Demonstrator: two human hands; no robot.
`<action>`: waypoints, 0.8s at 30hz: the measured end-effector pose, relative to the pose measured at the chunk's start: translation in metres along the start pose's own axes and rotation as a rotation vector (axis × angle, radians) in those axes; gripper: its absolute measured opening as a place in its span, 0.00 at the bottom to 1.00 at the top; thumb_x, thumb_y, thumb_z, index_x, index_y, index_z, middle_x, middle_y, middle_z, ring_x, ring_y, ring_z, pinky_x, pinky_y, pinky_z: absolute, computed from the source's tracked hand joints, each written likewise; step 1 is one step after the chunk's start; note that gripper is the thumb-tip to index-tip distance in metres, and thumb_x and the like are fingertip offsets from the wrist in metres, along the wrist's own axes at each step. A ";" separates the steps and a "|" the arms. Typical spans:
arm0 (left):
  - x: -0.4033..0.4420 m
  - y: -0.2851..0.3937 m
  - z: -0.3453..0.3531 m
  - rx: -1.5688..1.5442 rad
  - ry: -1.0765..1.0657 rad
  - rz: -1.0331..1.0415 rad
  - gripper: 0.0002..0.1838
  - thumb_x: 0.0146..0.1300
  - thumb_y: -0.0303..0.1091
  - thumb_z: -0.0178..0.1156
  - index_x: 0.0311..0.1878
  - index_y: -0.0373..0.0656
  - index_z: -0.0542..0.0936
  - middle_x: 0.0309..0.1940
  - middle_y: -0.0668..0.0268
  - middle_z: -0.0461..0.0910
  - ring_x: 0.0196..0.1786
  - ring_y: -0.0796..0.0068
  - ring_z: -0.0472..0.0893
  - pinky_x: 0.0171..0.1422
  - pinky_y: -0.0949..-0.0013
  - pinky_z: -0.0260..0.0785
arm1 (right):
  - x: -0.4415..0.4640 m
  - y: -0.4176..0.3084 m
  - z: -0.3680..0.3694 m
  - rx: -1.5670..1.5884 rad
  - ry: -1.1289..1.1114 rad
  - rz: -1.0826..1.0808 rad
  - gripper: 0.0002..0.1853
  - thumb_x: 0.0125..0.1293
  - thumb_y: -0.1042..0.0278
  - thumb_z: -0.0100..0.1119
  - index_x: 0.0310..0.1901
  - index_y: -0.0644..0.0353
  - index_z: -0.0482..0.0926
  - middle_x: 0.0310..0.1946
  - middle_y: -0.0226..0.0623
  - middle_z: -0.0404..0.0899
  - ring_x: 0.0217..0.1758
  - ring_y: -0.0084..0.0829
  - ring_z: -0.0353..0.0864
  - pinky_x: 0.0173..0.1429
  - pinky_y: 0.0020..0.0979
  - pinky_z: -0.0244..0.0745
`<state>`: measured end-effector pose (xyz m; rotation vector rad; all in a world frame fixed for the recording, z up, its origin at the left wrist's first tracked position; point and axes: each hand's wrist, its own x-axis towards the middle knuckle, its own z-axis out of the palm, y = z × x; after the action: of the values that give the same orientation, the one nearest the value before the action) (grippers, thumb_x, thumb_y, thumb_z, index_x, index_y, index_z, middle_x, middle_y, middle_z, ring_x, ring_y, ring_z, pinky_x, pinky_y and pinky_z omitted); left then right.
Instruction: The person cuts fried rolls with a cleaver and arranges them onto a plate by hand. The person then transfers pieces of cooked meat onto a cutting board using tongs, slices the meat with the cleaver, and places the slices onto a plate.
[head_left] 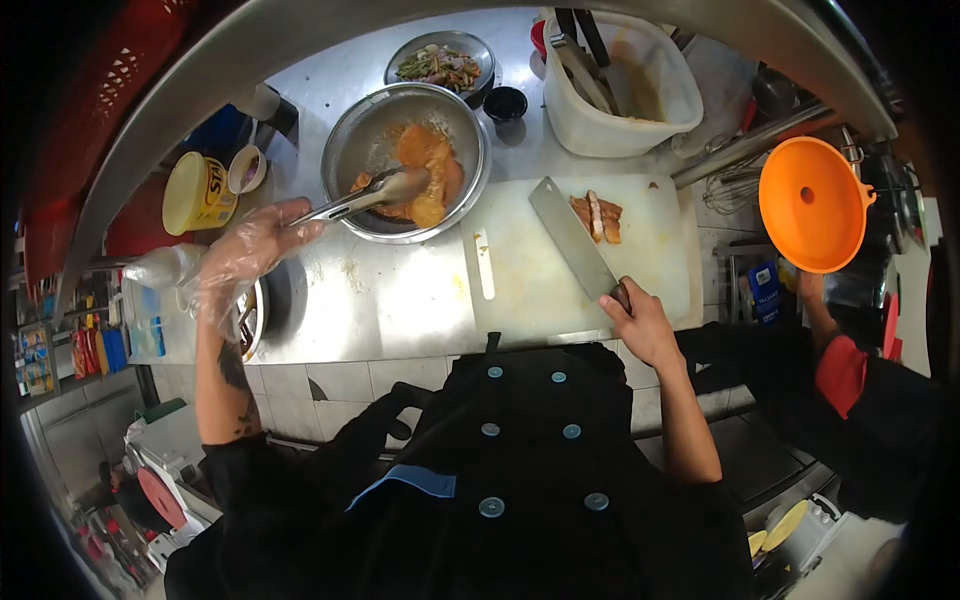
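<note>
My left hand [252, 245], in a clear plastic glove, is closed around metal tongs [352, 204]. The heads of the tongs are over a steel bowl [336, 128], at the orange-coated pieces of meat [428, 165] inside; whether they grip a piece I cannot tell. In my bare right hand [642, 325] is the dark handle of a cleaver [574, 238]. Its wide blade slants over the white cutting board [650, 275]. Just right of the blade lie a few browned slices of meat [604, 222], one showing a pale cut side.
Behind the bowl stand a dish of chopped vegetables [440, 68] and a small black cup [505, 104]. A white tub [620, 125] holds knives. An orange funnel [815, 205] hangs at right, near another person's arm [820, 310]. A yellow tub [200, 195] is at left.
</note>
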<state>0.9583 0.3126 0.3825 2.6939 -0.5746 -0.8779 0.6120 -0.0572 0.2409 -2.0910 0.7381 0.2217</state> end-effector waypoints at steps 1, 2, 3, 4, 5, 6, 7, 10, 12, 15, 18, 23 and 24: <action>-0.013 0.015 0.001 0.065 0.136 0.077 0.38 0.71 0.63 0.66 0.67 0.37 0.82 0.43 0.54 0.90 0.43 0.56 0.89 0.54 0.53 0.76 | 0.001 0.001 -0.004 -0.018 -0.016 -0.009 0.22 0.76 0.54 0.65 0.39 0.67 0.71 0.25 0.52 0.75 0.28 0.53 0.72 0.40 0.46 0.72; -0.021 0.035 -0.003 0.057 0.132 0.071 0.38 0.71 0.63 0.66 0.67 0.37 0.82 0.43 0.54 0.90 0.43 0.56 0.89 0.54 0.53 0.76 | 0.003 -0.002 -0.009 -0.025 -0.024 -0.007 0.22 0.76 0.54 0.65 0.39 0.67 0.71 0.25 0.52 0.75 0.28 0.53 0.72 0.40 0.46 0.72; -0.029 0.057 -0.009 0.227 0.081 0.191 0.35 0.71 0.60 0.66 0.66 0.37 0.83 0.42 0.51 0.90 0.43 0.52 0.90 0.54 0.51 0.77 | 0.004 -0.007 -0.013 -0.057 -0.031 -0.001 0.22 0.76 0.53 0.65 0.39 0.67 0.71 0.25 0.52 0.75 0.29 0.54 0.73 0.41 0.46 0.72; -0.034 0.077 -0.007 0.397 0.030 0.311 0.33 0.72 0.58 0.65 0.65 0.38 0.83 0.40 0.49 0.90 0.43 0.49 0.90 0.55 0.49 0.78 | 0.007 -0.009 -0.016 -0.089 -0.039 0.004 0.22 0.76 0.53 0.64 0.39 0.66 0.72 0.25 0.52 0.75 0.30 0.54 0.74 0.41 0.47 0.72; -0.039 0.097 0.003 0.390 0.028 0.306 0.33 0.72 0.58 0.65 0.65 0.38 0.83 0.40 0.49 0.90 0.43 0.49 0.90 0.55 0.49 0.78 | 0.010 -0.007 -0.017 -0.095 -0.046 0.003 0.22 0.76 0.53 0.64 0.39 0.66 0.72 0.25 0.52 0.75 0.30 0.54 0.74 0.41 0.47 0.72; -0.044 0.120 0.016 0.488 0.076 0.337 0.29 0.71 0.54 0.66 0.62 0.38 0.84 0.37 0.46 0.88 0.41 0.46 0.89 0.51 0.49 0.79 | 0.015 -0.005 -0.020 -0.095 -0.043 -0.011 0.22 0.76 0.53 0.64 0.39 0.66 0.72 0.26 0.53 0.76 0.31 0.55 0.76 0.42 0.47 0.72; -0.047 0.139 0.028 0.585 0.123 0.368 0.25 0.71 0.51 0.67 0.59 0.38 0.85 0.34 0.44 0.85 0.39 0.42 0.87 0.48 0.49 0.79 | 0.019 -0.003 -0.022 -0.095 -0.041 -0.026 0.21 0.76 0.52 0.63 0.39 0.66 0.72 0.26 0.53 0.76 0.32 0.56 0.77 0.43 0.48 0.72; -0.038 0.159 0.078 0.711 0.261 0.403 0.23 0.71 0.49 0.67 0.58 0.41 0.85 0.31 0.52 0.87 0.35 0.51 0.89 0.41 0.51 0.79 | 0.032 0.004 -0.025 -0.101 -0.078 -0.044 0.21 0.76 0.52 0.63 0.40 0.66 0.73 0.28 0.53 0.79 0.34 0.57 0.80 0.44 0.49 0.73; -0.032 0.152 0.116 0.806 0.341 0.456 0.23 0.70 0.49 0.67 0.59 0.42 0.84 0.30 0.54 0.87 0.34 0.54 0.89 0.37 0.52 0.80 | 0.034 0.002 -0.027 -0.087 -0.099 -0.050 0.21 0.77 0.51 0.62 0.41 0.66 0.74 0.29 0.53 0.80 0.35 0.57 0.80 0.45 0.49 0.73; -0.042 0.127 0.182 0.867 0.463 0.377 0.30 0.69 0.52 0.68 0.65 0.43 0.75 0.31 0.59 0.85 0.31 0.57 0.88 0.33 0.55 0.80 | 0.041 0.004 -0.033 -0.075 -0.110 -0.062 0.21 0.77 0.51 0.62 0.41 0.66 0.74 0.30 0.53 0.81 0.36 0.57 0.82 0.46 0.49 0.73; -0.071 0.136 0.206 0.736 0.304 0.206 0.30 0.69 0.53 0.68 0.65 0.44 0.73 0.33 0.55 0.86 0.33 0.54 0.89 0.36 0.53 0.81 | 0.043 0.007 -0.036 -0.079 -0.121 -0.060 0.22 0.77 0.50 0.62 0.41 0.66 0.74 0.29 0.52 0.81 0.36 0.56 0.82 0.46 0.50 0.73; -0.103 0.124 0.196 0.318 0.139 -0.073 0.30 0.75 0.55 0.63 0.64 0.36 0.77 0.39 0.43 0.88 0.38 0.39 0.89 0.43 0.44 0.80 | 0.035 0.009 -0.040 -0.076 -0.138 -0.052 0.21 0.77 0.51 0.62 0.41 0.65 0.73 0.27 0.51 0.79 0.34 0.55 0.81 0.44 0.49 0.73; -0.105 0.111 0.198 0.157 0.184 -0.071 0.28 0.77 0.53 0.62 0.60 0.34 0.78 0.35 0.42 0.87 0.39 0.35 0.87 0.46 0.43 0.79 | 0.028 0.011 -0.038 -0.046 -0.109 -0.063 0.21 0.77 0.52 0.62 0.41 0.65 0.73 0.26 0.51 0.78 0.33 0.55 0.81 0.43 0.49 0.73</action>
<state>0.7289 0.2380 0.3187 2.9128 -0.5303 -0.6153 0.6243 -0.1040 0.2445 -2.1240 0.6067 0.3182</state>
